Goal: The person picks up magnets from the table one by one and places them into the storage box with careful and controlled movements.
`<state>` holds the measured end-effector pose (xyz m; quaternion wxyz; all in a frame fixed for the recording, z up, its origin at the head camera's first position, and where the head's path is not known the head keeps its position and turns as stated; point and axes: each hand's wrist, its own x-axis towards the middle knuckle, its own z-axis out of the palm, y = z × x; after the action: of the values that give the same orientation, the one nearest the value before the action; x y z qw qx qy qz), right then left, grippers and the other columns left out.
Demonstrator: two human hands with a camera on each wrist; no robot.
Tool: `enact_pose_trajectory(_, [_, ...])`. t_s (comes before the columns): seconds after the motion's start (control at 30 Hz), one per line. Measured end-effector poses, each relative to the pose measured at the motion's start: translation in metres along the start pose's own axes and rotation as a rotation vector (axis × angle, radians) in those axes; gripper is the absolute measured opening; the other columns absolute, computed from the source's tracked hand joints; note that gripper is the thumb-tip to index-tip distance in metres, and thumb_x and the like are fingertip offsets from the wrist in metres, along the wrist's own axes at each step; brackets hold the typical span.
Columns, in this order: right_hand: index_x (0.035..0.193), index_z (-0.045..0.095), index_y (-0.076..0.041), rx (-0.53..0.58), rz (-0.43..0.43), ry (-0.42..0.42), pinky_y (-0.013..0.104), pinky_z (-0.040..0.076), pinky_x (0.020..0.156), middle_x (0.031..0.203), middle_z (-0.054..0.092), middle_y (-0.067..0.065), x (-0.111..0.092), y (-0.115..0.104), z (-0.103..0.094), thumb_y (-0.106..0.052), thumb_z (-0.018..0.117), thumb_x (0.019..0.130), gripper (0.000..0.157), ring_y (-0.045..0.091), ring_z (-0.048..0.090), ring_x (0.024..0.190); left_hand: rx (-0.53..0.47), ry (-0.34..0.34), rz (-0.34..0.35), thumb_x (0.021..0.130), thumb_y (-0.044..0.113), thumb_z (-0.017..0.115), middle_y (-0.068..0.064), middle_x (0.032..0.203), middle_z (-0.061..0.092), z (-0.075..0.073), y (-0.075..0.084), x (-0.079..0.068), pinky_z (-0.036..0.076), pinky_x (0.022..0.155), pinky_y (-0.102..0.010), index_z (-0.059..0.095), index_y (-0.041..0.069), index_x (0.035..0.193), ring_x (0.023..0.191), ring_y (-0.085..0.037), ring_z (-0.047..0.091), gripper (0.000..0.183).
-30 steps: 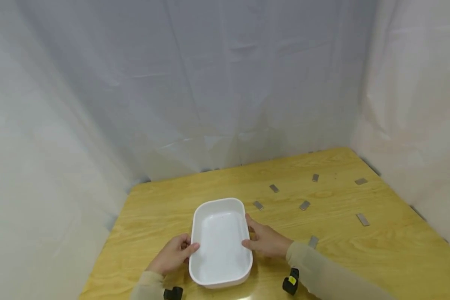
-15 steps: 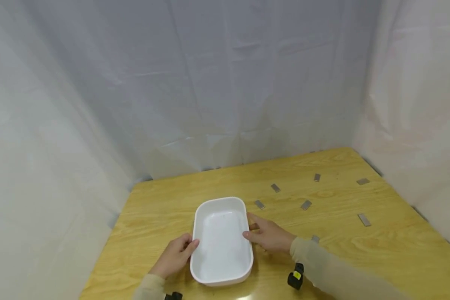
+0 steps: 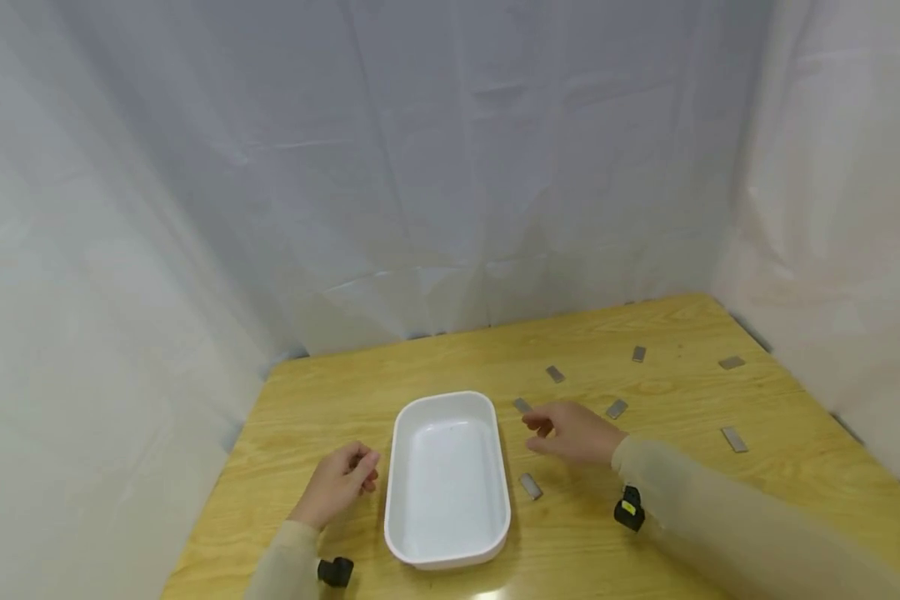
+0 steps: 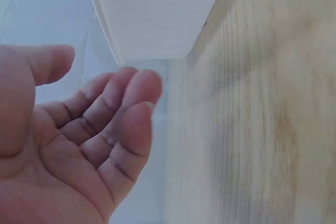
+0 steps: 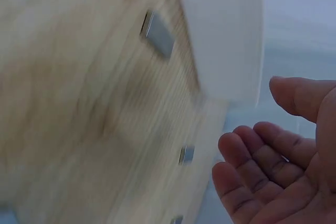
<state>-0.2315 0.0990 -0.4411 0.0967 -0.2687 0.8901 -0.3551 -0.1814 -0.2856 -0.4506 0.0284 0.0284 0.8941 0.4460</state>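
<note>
A white rectangular dish point(image 3: 448, 492) with rounded corners sits on the wooden table, its inside bare. Just left of its rim hovers my left hand point(image 3: 337, 483), fingers loosely curled around nothing; the left wrist view shows the palm point(image 4: 73, 161) and a gap to the dish wall point(image 4: 155, 14). My right hand point(image 3: 573, 433) is raised off the dish's right side, holding nothing, its fingers loosely bent. A small flat grey metal block point(image 3: 531, 486) lies between the dish and my right forearm. Another such block point(image 3: 522, 405) lies just beyond my right fingertips.
Several more small grey blocks lie scattered to the right, among them one behind my hand point(image 3: 617, 409), one farther back point(image 3: 639, 354) and one near the right side point(image 3: 734, 439). Pale sheeting point(image 3: 450, 167) hangs along the back and both sides of the wooden table point(image 3: 330, 400).
Both hands have let go of the dish and drawn apart, the left slightly leftward, the right up and rightward. The dish stays about where it was. A block beside it has come into sight.
</note>
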Motion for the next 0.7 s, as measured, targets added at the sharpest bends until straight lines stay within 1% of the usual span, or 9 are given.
enact_pose_trajectory(0.13, [0.123,0.062,-0.001,-0.162,-0.025,0.042,0.039,0.051,0.086,0.114,0.066,0.009,0.007,0.013,-0.012,-0.023,0.069,0.090,0.039,0.020,0.062,0.099,-0.053,0.029,-0.039,0.098,0.032,0.055,-0.010,0.081,0.060,-0.001,-0.001,0.008,0.053,0.064,-0.033,0.061,-0.001,0.101,0.070,-0.022,0.061,0.034])
enact_pose_trajectory(0.2, [0.121,0.063,-0.001,-0.210,-0.025,0.052,0.039,0.052,0.084,0.112,0.066,0.010,0.012,0.019,-0.017,-0.021,0.070,0.089,0.038,0.021,0.062,0.097,-0.085,0.031,-0.051,0.099,0.030,0.055,-0.010,0.081,0.060,0.001,-0.001,0.012,0.053,0.063,-0.034,0.060,-0.001,0.101,0.069,-0.022,0.060,0.032])
enact_pose_trajectory(0.27, [0.121,0.063,0.000,-0.244,-0.023,0.043,0.039,0.052,0.083,0.110,0.066,0.011,0.017,0.023,-0.023,-0.021,0.070,0.089,0.038,0.022,0.062,0.096,-0.120,0.024,-0.061,0.099,0.027,0.055,-0.010,0.080,0.060,0.003,-0.001,0.015,0.053,0.062,-0.034,0.060,-0.002,0.101,0.068,-0.021,0.060,0.030])
enact_pose_trajectory(0.4, [0.124,0.060,-0.001,-0.253,0.010,-0.005,0.040,0.051,0.086,0.113,0.064,0.012,0.029,0.029,-0.029,-0.024,0.069,0.090,0.042,0.022,0.061,0.100,-0.197,-0.018,-0.079,0.099,0.027,0.056,-0.012,0.082,0.059,0.006,-0.002,0.022,0.052,0.062,-0.034,0.059,-0.003,0.103,0.069,-0.022,0.059,0.031])
enact_pose_trajectory(0.53, [0.127,0.059,-0.002,-0.271,0.016,-0.027,0.039,0.050,0.087,0.115,0.063,0.010,0.043,0.036,-0.027,-0.027,0.068,0.091,0.045,0.022,0.060,0.102,-0.257,-0.066,-0.093,0.098,0.031,0.057,-0.013,0.084,0.058,0.006,-0.004,0.029,0.051,0.063,-0.034,0.058,-0.002,0.105,0.071,-0.023,0.057,0.034])
enact_pose_trajectory(0.7, [0.128,0.059,-0.002,-0.269,0.032,-0.037,0.039,0.050,0.088,0.116,0.063,0.009,0.057,0.037,-0.022,-0.026,0.069,0.090,0.045,0.022,0.060,0.102,-0.281,-0.135,-0.067,0.097,0.032,0.058,-0.011,0.082,0.057,0.005,-0.003,0.035,0.049,0.063,-0.033,0.057,-0.005,0.107,0.070,-0.021,0.055,0.038])
